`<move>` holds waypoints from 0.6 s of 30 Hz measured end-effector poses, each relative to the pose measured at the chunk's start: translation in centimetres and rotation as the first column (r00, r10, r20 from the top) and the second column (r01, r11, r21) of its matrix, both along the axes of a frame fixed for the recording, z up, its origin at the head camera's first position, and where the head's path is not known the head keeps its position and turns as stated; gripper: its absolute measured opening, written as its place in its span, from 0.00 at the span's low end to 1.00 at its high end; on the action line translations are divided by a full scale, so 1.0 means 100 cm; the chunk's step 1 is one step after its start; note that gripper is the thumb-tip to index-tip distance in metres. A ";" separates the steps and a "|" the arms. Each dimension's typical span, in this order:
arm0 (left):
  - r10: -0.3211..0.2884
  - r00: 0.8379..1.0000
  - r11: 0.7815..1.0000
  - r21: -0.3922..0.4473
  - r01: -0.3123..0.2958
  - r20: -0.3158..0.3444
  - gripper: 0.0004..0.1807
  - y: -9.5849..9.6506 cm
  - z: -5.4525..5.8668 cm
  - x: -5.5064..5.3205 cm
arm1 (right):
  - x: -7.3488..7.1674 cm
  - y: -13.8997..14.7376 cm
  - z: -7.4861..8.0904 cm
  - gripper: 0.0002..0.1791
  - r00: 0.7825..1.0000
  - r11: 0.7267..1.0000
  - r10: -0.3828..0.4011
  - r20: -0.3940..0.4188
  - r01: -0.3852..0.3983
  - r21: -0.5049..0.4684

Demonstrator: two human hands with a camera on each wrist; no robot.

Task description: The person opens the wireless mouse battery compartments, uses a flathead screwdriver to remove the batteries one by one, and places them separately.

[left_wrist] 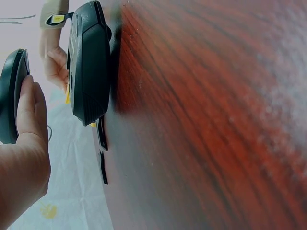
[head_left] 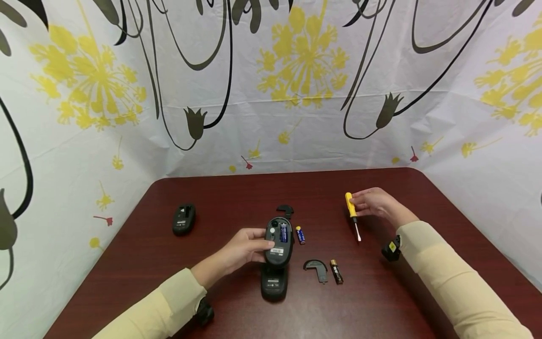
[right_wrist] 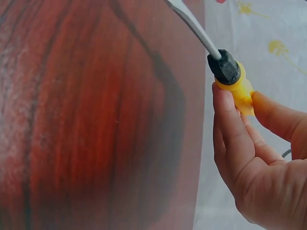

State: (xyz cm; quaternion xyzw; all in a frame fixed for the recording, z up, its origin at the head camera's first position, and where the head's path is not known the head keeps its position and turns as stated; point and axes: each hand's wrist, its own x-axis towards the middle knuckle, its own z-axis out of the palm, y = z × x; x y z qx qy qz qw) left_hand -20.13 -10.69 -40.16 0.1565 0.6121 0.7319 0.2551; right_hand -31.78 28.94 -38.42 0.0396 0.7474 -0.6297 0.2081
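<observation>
My left hand (head_left: 245, 247) grips a black computer mouse (head_left: 277, 266), its underside turned up toward me. Blue cells (head_left: 283, 232) show in its uncovered battery bay. Just below it, a second mouse (head_left: 273, 285) lies bottom up on the table, partly overlapped by the first in the head view. On the right, my right hand (head_left: 374, 203) pinches the yellow handle of a flat-blade screwdriver (head_left: 351, 205), its metal shaft pointing down toward the near side. In the right wrist view the thumb and fingertips press the handle (right_wrist: 243, 93) close to its black collar.
A third mouse (head_left: 184, 219) lies at the left of the brown table (head_left: 228, 207). Between the hands are a blue battery (head_left: 300, 235), a black-and-copper battery (head_left: 336, 272), a grey battery cover (head_left: 318, 270) and a dark cover (head_left: 285, 209). Patterned cloth (head_left: 271, 136) hangs behind the table.
</observation>
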 end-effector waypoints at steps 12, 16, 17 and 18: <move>-0.003 1.000 1.000 -0.019 0.004 0.002 0.26 0.000 0.002 0.001 | 0.000 -0.006 -0.008 0.25 0.999 0.999 -0.024 0.039 0.022 0.048; -0.002 1.000 1.000 -0.020 0.002 0.005 0.27 0.001 0.003 0.002 | 0.000 -0.007 -0.011 0.25 0.998 0.996 -0.047 0.038 0.043 0.082; -0.002 1.000 1.000 -0.019 0.002 0.003 0.27 0.001 0.003 0.002 | 0.000 -0.007 -0.011 0.25 0.998 0.995 -0.048 0.035 0.045 0.091; -0.002 1.000 1.000 -0.017 0.002 0.002 0.27 0.001 0.004 0.002 | 0.000 -0.007 -0.011 0.25 0.998 0.994 -0.053 0.033 0.049 0.102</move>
